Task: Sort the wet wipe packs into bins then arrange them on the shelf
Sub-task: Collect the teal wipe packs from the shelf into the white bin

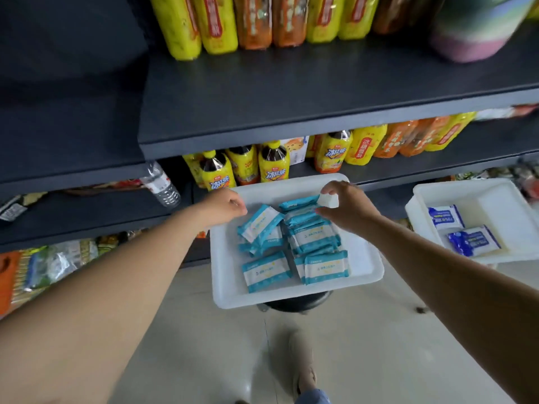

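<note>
The right hand (345,207) is pinching a teal wipe pack (303,202) at the far end of the white bin (227,287) — other teal packs are lying heaped below it. The left hand (224,207) is hovering at the bin's left rim with fingers curled, gripping nothing visible, while 2 blue packs (474,239) are sitting in the second bin (507,199) to the right.

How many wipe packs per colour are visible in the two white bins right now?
Teal-and-white packs, centre bin: about 8 visible; the pile overlaps, so more may be hidden.
Dark-blue-and-white packs, right bin: 2
Total: about 10

Teal-and-white wet wipe packs (294,243) heaped in a white bin (291,295)
</note>
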### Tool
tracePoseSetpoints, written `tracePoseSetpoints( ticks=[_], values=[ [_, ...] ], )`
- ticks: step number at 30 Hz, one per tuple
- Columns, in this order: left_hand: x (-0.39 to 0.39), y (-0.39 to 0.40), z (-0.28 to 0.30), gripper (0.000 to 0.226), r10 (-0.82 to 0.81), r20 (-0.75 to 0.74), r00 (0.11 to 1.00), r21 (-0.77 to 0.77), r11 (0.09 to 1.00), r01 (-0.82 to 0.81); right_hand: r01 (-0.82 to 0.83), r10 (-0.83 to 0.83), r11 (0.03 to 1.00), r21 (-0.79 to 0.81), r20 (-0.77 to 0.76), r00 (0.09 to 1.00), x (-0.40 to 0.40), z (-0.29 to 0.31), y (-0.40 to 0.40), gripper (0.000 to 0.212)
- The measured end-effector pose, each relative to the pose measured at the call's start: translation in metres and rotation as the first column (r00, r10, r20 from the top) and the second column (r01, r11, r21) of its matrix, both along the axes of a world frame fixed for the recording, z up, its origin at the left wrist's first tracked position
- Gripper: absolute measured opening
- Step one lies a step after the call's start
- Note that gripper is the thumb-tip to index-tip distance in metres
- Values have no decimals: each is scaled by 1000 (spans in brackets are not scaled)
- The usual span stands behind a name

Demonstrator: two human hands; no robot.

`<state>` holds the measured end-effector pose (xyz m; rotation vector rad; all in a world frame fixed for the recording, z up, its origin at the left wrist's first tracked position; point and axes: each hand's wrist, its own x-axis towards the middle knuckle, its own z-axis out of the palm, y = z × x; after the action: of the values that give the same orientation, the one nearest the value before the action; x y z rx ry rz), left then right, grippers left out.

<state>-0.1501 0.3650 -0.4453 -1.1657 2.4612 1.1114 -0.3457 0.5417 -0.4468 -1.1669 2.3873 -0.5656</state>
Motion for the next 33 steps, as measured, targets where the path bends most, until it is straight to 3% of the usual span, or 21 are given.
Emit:
tracePoseSetpoints(
  ticks=[11, 18, 24, 33],
  values=[
    [91, -21, 287, 22, -81, -74, 994, -352, 935, 50, -217, 134, 954, -206, -352, 926, 62, 266, -34, 57],
    [132, -39, 406, 21, -26, -174, 984, -510, 857, -67, -311, 110, 880, -360, -481, 869, 91, 403, -62, 54],
    [135, -90, 438, 20, 44, -235, 971, -554, 814, -171, -311, 78, 864, -395, -505, 859, 94, 437, -120, 53],
    [62, -245, 414, 19, 136, -238, 962, -492, 837, -240, -267, 78, 880, -393, -435, 897, 30, 422, -270, 51]
  ],
)
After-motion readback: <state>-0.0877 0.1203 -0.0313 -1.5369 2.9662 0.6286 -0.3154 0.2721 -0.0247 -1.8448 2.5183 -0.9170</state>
